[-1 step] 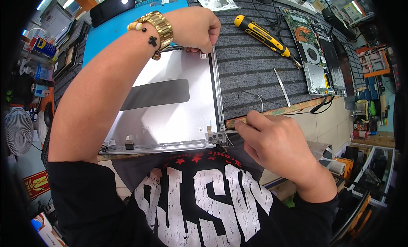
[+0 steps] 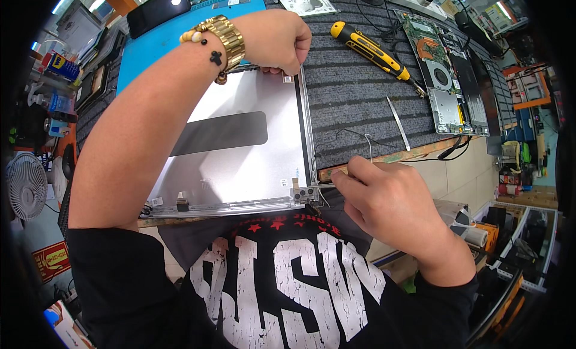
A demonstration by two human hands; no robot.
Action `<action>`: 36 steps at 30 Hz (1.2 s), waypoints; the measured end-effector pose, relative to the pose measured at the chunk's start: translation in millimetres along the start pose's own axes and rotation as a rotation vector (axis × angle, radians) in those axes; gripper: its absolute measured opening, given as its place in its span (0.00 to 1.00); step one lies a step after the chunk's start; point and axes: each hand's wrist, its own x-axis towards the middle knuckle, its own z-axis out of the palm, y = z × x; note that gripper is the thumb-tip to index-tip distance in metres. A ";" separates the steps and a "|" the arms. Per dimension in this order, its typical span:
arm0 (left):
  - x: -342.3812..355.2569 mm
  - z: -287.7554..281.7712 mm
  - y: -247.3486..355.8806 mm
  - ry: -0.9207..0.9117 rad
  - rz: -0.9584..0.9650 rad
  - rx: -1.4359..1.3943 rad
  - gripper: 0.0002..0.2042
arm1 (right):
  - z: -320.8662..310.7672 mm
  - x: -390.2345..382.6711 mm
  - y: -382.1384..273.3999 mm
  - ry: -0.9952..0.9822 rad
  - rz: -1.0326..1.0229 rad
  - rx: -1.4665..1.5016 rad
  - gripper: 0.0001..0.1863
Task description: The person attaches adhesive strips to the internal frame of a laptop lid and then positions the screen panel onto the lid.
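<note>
A silver laptop lid [image 2: 240, 169] with a dark grey strip lies flat at the bench's front edge. My left hand [image 2: 273, 42], wearing a gold watch [image 2: 227, 42] and beaded bracelets at the wrist, is closed on its far right corner; the fingertips are partly hidden. At the near right corner, a hinge [image 2: 305, 193] sits beside a short ribbon-like tab. My right hand [image 2: 384, 196] is pinched round a thin metal tool [image 2: 326, 186], whose tip reaches the hinge. Its exact kind is hidden by my fingers. Thin loose wires [image 2: 367, 139] lie just beyond my right hand.
A yellow and black screwdriver [image 2: 369, 51] and a flat metal pry tool [image 2: 398, 124] rest on the grey ribbed mat [image 2: 342, 103]. Farther right is an opened laptop base [image 2: 444, 79]. A phone [image 2: 159, 14] sits on the blue mat [image 2: 141, 58]; a hard drive [image 2: 308, 5] lies behind.
</note>
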 end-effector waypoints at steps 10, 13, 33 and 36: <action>16.2 -6.5 -2.5 -0.091 -0.124 -0.021 0.12 | -0.1 1.4 -1.2 0.001 0.006 0.014 0.11; 27.9 -11.6 -2.9 -0.147 -0.179 -0.048 0.14 | 1.2 1.1 -0.1 -0.007 0.007 -0.001 0.11; 27.5 -20.9 -19.9 -0.272 -0.175 -0.202 0.10 | 1.3 -0.4 -0.6 0.008 0.016 0.009 0.10; 23.6 -21.4 -23.2 -0.240 -0.187 -0.254 0.08 | 1.2 -1.5 -0.3 0.004 0.017 0.017 0.10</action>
